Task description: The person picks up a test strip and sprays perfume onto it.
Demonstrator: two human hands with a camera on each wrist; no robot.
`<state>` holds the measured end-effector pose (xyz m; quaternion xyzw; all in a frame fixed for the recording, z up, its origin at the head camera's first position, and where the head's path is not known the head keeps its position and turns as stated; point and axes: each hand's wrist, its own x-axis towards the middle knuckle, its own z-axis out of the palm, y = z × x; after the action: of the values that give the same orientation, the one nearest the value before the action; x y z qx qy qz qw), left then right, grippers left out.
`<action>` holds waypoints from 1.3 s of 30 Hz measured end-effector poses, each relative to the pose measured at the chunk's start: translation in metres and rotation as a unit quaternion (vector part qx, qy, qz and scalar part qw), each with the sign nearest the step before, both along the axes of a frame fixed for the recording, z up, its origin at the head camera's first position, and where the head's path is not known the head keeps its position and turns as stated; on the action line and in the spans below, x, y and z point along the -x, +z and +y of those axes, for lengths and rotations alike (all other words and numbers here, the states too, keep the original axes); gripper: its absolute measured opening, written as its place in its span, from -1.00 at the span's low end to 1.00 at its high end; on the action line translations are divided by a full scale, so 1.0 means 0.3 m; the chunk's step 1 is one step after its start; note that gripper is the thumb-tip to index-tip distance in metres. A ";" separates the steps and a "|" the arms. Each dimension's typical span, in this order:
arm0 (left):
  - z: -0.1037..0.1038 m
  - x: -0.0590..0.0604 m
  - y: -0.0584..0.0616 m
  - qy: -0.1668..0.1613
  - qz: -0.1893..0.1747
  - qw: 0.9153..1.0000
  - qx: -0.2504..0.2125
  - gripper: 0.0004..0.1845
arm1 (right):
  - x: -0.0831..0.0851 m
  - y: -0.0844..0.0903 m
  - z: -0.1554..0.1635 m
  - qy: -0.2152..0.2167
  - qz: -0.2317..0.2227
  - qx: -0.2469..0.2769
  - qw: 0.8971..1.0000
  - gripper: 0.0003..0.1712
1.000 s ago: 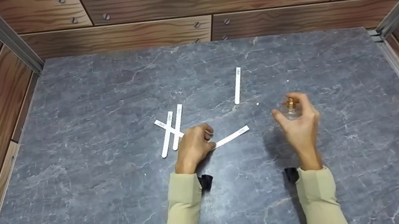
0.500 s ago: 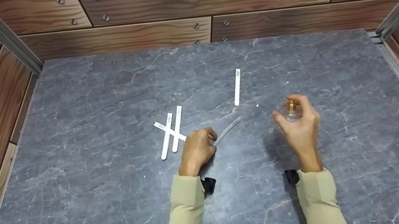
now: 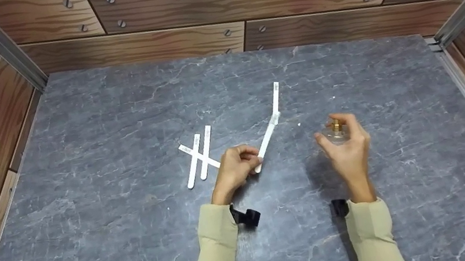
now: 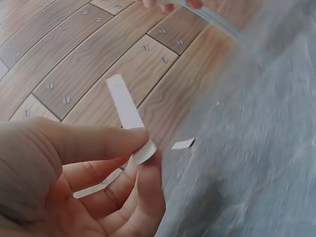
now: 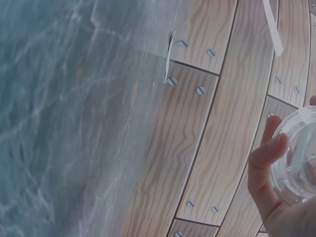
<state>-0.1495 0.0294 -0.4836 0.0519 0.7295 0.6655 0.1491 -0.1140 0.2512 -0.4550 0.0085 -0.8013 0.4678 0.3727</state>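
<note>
Left hand pinching a thin white paper tester strip by its lower end, angled up over the grey marble top; right hand wrapped around a small clear perfume bottle with gold sprayer, just right of it

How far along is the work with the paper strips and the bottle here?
Done: unclear. Three white paper strips lie crossed and one lies apart. In hand: left hand pinches a white strip; right hand grips a clear gold-topped glass bottle. Left: spraying is not visible.
</note>
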 end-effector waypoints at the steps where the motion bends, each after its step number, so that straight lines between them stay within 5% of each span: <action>1: 0.003 0.000 0.001 -0.005 -0.009 1.000 -0.016 -0.87 | 0.000 -0.003 0.002 -0.001 -0.001 0.000 1.000 -0.55; 9: 0.025 -0.016 0.009 -0.058 -0.079 0.993 -0.062 -0.85 | 0.001 -0.025 0.006 0.003 -0.023 -0.005 1.000 -0.52; 22: 0.031 -0.030 0.043 -0.087 -0.032 0.995 -0.032 -0.86 | 0.014 -0.038 0.008 0.011 -0.017 -0.021 1.000 -0.55; 39: 0.030 -0.043 0.070 -0.092 -0.033 0.995 -0.025 -0.77 | 0.023 -0.062 0.004 0.014 -0.020 -0.070 0.997 -0.58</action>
<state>-0.1365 0.0384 -0.4625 0.1003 0.6991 0.6687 0.2327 -0.1208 0.2525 -0.4736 0.0366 -0.8393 0.4159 0.3482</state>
